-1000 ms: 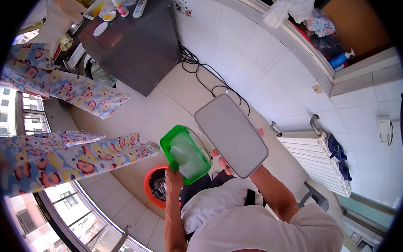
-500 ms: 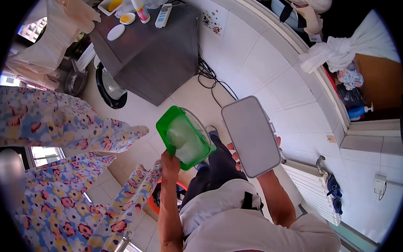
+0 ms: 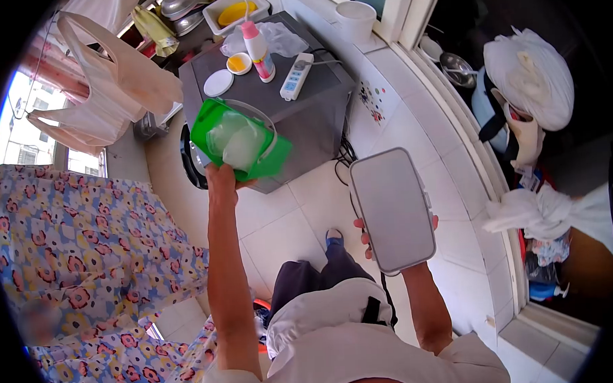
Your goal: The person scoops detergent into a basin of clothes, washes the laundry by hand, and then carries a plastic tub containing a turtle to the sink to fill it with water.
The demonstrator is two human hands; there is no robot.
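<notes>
My left hand is closed on the near rim of a green plastic bucket, which is tilted so its mouth faces me. A pale, translucent plastic bag lies inside it, and a clear handle arches over its far side. My right hand supports a grey rectangular lidded box from beneath. Its fingertips show at both long edges, and a clasp sits on the right edge. How deep the box is, I cannot tell. The bucket hangs in front of the dark grey cabinet.
On the cabinet are a pink-capped bottle, a white power strip, a white round lid and a crumpled plastic bag. Floral cloth hangs at left, below a hanging plastic bag. At right, a wall opening holds stuffed white bags.
My left hand has carried the green bucket forward and left, up to the cabinet. The grey box stays in my right hand. My view has shifted toward the cabinet.
</notes>
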